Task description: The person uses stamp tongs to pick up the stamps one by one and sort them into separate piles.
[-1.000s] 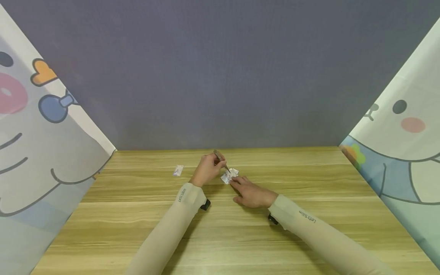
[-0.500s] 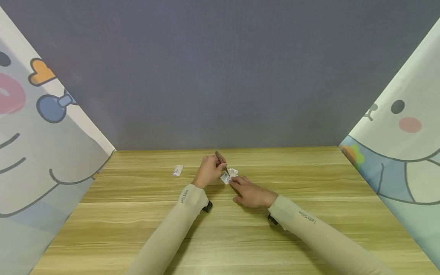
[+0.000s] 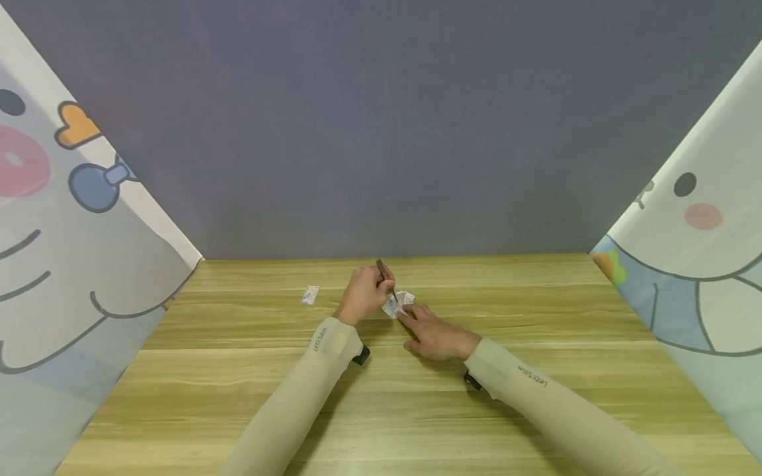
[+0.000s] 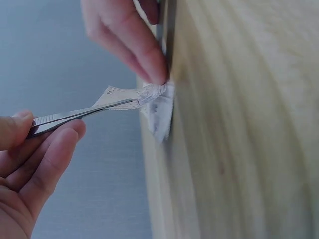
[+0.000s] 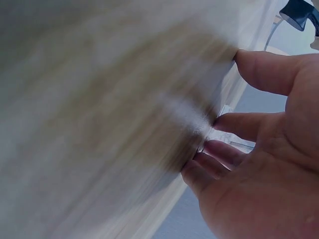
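My left hand pinches metal tweezers between thumb and fingers. In the left wrist view the tweezer tips grip a thin white printed strip, bent up off the table. The strip joins a small white piece that lies on the wood; its exact kind cannot be told. Fingertips of my right hand press on the near right edge of that piece, partly hiding it. In the right wrist view the right fingers rest against the tabletop, thumb apart from them.
A second small white printed piece lies on the wooden table, left of the left hand. A grey panel rises behind the table. Cartoon-printed panels stand at both sides.
The left hand and tweezers have shifted slightly right, and the tweezer tips have come lower over the white piece. The right hand stays in place.
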Tool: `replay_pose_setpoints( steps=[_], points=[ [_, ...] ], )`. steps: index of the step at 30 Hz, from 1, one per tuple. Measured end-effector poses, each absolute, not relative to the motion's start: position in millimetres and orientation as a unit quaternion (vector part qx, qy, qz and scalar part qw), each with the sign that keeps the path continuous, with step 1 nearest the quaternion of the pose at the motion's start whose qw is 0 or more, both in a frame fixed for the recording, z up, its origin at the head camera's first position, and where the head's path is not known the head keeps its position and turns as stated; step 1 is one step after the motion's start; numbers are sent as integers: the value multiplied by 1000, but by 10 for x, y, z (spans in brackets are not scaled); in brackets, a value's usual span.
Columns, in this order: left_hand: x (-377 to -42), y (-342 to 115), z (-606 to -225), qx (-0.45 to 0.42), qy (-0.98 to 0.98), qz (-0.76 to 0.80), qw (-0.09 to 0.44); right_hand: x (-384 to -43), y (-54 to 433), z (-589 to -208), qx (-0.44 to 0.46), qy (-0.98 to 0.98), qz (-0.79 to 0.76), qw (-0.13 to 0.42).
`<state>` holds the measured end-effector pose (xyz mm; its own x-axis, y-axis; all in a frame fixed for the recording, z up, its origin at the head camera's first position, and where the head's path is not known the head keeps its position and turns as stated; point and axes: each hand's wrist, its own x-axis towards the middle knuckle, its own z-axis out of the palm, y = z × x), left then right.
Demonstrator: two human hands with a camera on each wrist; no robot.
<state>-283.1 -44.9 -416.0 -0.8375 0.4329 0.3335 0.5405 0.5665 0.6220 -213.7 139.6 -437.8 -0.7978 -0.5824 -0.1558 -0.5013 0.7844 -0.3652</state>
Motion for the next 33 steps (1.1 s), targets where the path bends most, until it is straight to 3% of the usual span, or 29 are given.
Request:
replay_pose_setpoints(
  steps=[12,33],
  points=[
    [-2823,-591,-3946,-244,-882,-399,66,-2143,1398,-4340,-300,932,-155,135],
    [-2817,-1045,-3691,-228,-872,-416,118,-2173,1396,-4307,-304,930,-154,133]
  ],
)
